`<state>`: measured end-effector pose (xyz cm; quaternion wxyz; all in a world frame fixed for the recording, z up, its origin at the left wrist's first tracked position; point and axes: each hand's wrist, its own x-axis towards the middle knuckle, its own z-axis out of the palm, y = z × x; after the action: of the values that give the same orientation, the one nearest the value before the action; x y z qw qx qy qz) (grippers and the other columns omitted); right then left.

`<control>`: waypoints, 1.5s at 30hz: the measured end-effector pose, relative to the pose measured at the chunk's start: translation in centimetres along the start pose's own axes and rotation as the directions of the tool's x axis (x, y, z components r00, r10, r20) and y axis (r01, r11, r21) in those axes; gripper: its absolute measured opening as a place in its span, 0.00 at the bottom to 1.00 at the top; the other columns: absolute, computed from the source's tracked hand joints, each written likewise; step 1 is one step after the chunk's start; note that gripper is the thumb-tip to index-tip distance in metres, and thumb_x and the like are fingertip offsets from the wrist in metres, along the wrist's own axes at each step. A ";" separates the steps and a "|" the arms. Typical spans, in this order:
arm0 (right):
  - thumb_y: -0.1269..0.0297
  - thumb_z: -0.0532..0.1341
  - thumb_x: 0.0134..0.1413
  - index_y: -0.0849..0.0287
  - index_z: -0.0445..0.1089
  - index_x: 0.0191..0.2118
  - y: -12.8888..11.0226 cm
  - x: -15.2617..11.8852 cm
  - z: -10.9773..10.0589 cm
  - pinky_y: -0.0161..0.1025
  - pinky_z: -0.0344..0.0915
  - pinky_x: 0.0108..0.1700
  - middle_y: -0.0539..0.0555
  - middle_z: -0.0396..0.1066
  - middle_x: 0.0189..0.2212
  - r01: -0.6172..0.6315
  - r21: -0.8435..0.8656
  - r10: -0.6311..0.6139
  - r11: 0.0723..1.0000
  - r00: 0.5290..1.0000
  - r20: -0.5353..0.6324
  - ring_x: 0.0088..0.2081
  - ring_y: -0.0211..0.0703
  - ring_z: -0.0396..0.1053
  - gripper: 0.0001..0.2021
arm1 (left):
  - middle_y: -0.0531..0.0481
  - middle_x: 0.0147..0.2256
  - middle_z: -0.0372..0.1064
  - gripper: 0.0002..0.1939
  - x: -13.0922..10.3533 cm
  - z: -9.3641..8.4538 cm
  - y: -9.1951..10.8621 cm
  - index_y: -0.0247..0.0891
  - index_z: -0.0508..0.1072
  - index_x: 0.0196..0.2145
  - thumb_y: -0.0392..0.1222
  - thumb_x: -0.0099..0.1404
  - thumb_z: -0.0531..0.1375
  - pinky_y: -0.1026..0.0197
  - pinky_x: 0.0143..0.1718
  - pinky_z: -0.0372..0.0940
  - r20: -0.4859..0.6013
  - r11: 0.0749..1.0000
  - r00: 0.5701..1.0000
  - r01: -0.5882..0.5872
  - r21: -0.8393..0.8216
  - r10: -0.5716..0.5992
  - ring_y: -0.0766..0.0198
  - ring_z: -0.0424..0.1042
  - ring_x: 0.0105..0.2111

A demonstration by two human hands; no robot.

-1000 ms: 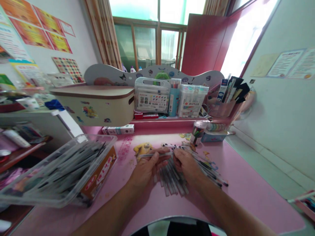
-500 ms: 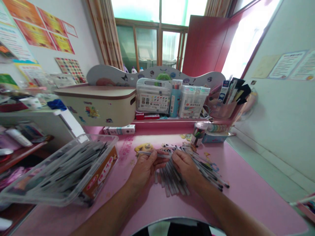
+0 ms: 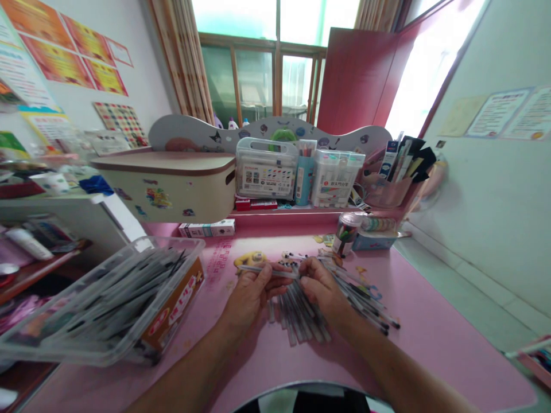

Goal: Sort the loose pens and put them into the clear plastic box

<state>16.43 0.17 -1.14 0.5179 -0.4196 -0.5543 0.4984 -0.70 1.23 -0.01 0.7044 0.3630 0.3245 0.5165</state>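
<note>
My left hand (image 3: 253, 287) is closed on a clear pen barrel (image 3: 282, 273) that lies across its fingers, pointing right. Beside it my right hand (image 3: 321, 287) has its thumb and fingers pinched at the barrel's right end; what they hold there is too small to tell. Several clear pen barrels (image 3: 297, 321) lie fanned on the pink table (image 3: 267, 373) beneath the hands. More pens with black ends (image 3: 365, 301) spread out to the right of my right hand. A clear plastic bin (image 3: 103, 358) full of grey pens stands at the left.
A round jar of pens (image 3: 345, 235) and a blue box (image 3: 374, 241) stand at the back right. On the shelf behind are a lidded cream box (image 3: 172, 192), marker cases (image 3: 267, 172) and a pink pen holder (image 3: 385, 192). A small carton (image 3: 207, 228) lies below.
My right hand's fingers have bent and closed in near the barrel's right end. My left hand keeps its hold. The whole view has shifted slightly.
</note>
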 end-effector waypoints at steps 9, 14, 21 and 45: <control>0.50 0.63 0.56 0.55 0.62 0.34 0.1 0.0 0.1 0.34 0.48 0.25 0.44 0.56 0.24 0.009 -0.046 -0.008 0.999 1.000 0.020 0.22 0.35 0.50 0.15 | 0.42 0.36 0.81 0.22 0.1 -0.1 0.0 0.32 0.80 0.34 0.56 0.53 0.72 0.66 0.33 0.73 -0.026 1.000 1.000 -0.013 0.011 0.014 0.62 0.79 0.32; 0.47 0.51 0.65 0.56 0.61 0.28 0.4 0.2 0.0 0.36 0.49 0.25 0.45 0.56 0.21 -0.025 -0.120 0.031 0.992 0.998 0.049 0.22 0.37 0.51 0.20 | 0.42 0.37 0.81 0.21 0.1 -0.3 -0.2 0.32 0.80 0.35 0.55 0.54 0.71 0.66 0.34 0.73 -0.014 0.999 1.000 -0.015 0.037 0.016 0.62 0.79 0.33; 0.57 0.60 0.57 0.57 0.64 0.30 -0.1 0.1 0.2 0.35 0.56 0.30 0.46 0.60 0.25 0.065 -0.216 -0.076 0.974 0.996 -0.041 0.28 0.38 0.58 0.10 | 0.42 0.34 0.81 0.16 0.4 -0.4 -0.1 0.33 0.78 0.34 0.50 0.58 0.70 0.66 0.32 0.73 -0.094 1.000 0.995 -0.021 0.005 0.021 0.61 0.80 0.31; 0.57 0.70 0.46 0.57 0.58 0.28 -1.2 0.1 -1.0 0.25 0.39 0.13 0.38 0.54 0.15 -0.554 0.302 0.394 0.776 0.800 0.453 0.14 0.25 0.43 0.18 | 0.43 0.34 0.79 0.17 1.1 -1.2 1.9 0.34 0.75 0.31 0.42 0.73 0.52 0.62 0.35 0.73 -0.277 0.988 0.957 -0.119 -0.094 0.089 0.62 0.79 0.33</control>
<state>17.43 0.22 0.02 0.3381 -0.3261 -0.3932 0.7904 -2.34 2.86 0.87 0.6439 0.2660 0.3694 0.6150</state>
